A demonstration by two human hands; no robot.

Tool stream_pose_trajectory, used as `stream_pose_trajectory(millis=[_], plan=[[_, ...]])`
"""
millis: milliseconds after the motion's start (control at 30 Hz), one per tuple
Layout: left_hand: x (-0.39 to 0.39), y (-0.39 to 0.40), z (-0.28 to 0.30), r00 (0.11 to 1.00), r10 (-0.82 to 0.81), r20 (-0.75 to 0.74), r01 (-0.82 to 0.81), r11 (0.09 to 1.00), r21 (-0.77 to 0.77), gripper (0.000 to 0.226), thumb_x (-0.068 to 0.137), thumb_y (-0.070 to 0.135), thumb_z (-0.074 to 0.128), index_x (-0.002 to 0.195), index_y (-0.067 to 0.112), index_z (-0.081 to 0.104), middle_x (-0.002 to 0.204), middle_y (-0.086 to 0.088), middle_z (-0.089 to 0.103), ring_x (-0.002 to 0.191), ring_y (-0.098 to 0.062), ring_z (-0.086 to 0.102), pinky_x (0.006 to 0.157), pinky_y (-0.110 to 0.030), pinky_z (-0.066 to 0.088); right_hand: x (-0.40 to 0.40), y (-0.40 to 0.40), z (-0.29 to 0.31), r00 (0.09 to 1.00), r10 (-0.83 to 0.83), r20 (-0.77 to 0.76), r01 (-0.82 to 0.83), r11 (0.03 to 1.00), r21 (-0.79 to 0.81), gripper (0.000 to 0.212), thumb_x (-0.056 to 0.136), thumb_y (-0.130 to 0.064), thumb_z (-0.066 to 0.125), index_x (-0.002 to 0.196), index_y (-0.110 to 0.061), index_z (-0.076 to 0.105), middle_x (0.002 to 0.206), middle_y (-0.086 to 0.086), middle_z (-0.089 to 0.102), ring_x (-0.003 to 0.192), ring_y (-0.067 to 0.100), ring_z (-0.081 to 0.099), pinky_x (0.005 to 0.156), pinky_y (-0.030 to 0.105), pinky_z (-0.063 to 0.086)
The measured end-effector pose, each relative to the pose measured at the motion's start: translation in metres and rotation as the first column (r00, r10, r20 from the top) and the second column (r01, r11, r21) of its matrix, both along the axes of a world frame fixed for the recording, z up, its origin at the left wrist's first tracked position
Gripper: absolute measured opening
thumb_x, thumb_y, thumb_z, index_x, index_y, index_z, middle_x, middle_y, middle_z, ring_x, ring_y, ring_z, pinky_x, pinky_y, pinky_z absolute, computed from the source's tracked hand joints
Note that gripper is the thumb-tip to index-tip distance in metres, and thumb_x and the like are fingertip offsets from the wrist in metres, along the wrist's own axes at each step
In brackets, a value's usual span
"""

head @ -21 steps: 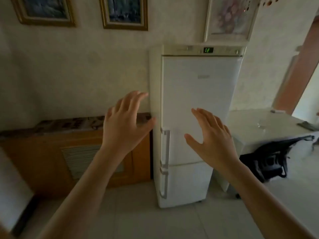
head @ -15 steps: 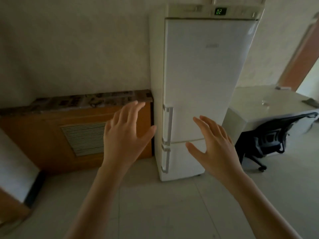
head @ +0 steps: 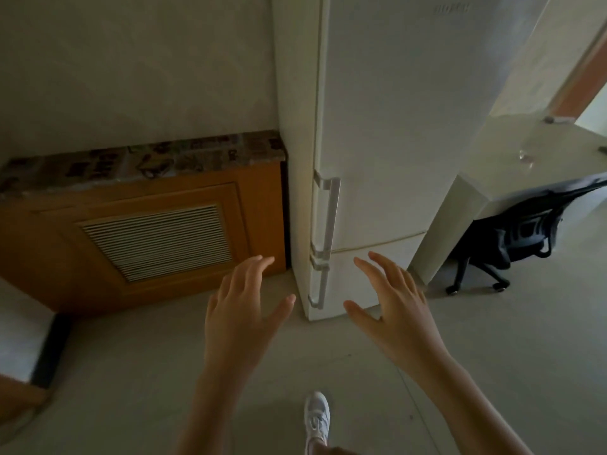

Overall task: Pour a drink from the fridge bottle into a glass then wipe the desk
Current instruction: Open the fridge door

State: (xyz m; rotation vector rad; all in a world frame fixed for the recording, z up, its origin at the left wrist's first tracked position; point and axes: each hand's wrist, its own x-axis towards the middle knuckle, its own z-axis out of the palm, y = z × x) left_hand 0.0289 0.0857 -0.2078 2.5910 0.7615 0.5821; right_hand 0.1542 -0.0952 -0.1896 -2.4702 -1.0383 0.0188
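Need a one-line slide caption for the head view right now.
Both hands, left hand and right hand, open and empty before the closed tall white fridge, beside its upper silver handle.

Glossy white fridge (head: 387, 126), wooden cabinet (head: 157, 231)

the only lettering in view is a small raised brand badge (head: 452, 8) near the top of the upper door of the white fridge (head: 394, 126), at the upper edge of the view. it is pale on pale and too blurred to read, so its letters cannot be told. nothing else in sight carries readable text, numbers, labels or signs.
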Motion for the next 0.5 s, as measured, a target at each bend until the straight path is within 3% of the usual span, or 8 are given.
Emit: stream_pose_trajectory(millis=[267, 500], plan=[[0.130, 0.099, 0.003, 0.995, -0.094, -0.032, 0.095, 0.995, 0.028, 0.063, 0.084, 0.055, 0.053, 0.138, 0.032, 0.030, 0.146, 0.010, 0.034, 0.132, -0.011, 0.035, 0.103, -0.038, 0.034, 0.120, 0.112, -0.017, 0.999, -0.036, -0.038, 0.036, 0.999, 0.003, 0.065, 0.085, -0.046, 0.056, 0.141, -0.030, 0.027, 0.152, -0.004, 0.023, 0.139, 0.016, 0.022, 0.110, 0.039, 0.027], [0.214, 0.159, -0.004, 0.964, -0.239, 0.117, 0.247, 0.967, -0.066, 0.064, 0.085, 0.052, 0.054, 0.140, 0.030, 0.028, 0.142, 0.009, 0.040, 0.129, -0.006, 0.038, 0.101, -0.039, 0.044, 0.194, 0.168, -0.040, 0.973, -0.203, -0.107, 0.202, 0.979, -0.019, 0.071, 0.082, -0.044, 0.062, 0.141, -0.027, 0.026, 0.148, -0.002, 0.031, 0.133, 0.018, 0.034, 0.106, 0.038, 0.035]])
